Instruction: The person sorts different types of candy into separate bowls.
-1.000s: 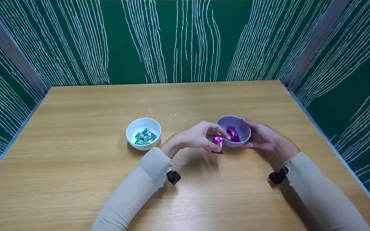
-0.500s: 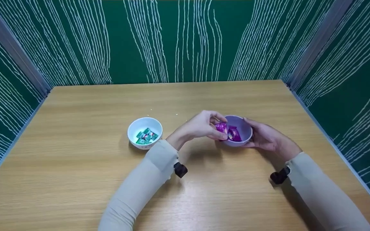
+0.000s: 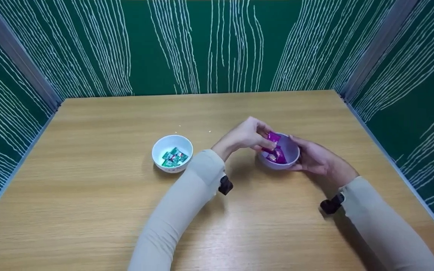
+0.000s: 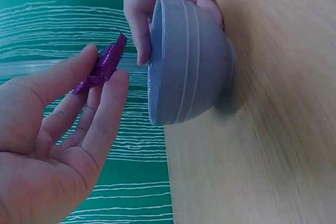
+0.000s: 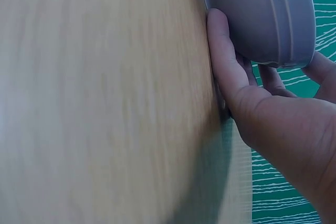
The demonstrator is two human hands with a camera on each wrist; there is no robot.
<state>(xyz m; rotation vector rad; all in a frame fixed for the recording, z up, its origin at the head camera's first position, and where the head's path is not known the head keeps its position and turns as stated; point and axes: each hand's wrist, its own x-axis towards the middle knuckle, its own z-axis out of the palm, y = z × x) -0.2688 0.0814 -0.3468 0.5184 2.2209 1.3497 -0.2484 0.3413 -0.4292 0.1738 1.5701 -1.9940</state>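
My left hand (image 3: 246, 135) pinches a purple-wrapped candy (image 4: 105, 65) between thumb and fingers, over the left rim of a lavender bowl (image 3: 292, 151). More purple candy (image 3: 278, 156) lies inside that bowl, partly hidden by the thumb in the head view. Around the bowl's right side is my right hand (image 3: 317, 157), its thumb at the rim and a finger low by the base. The right wrist view shows the bowl (image 5: 257, 14) upright on the tabletop, held from outside.
To the left stands a white bowl (image 3: 172, 169) with several green-wrapped candies (image 3: 174, 157) in it. A few tiny white crumbs (image 3: 210, 131) dot the wooden table (image 3: 89, 180). Green panels (image 3: 153, 75) with white lines enclose its back and sides.
My left hand has moved right and away from me, carrying the purple candy from the lavender bowl's near left side to over its rim. The right hand stays on the bowl.
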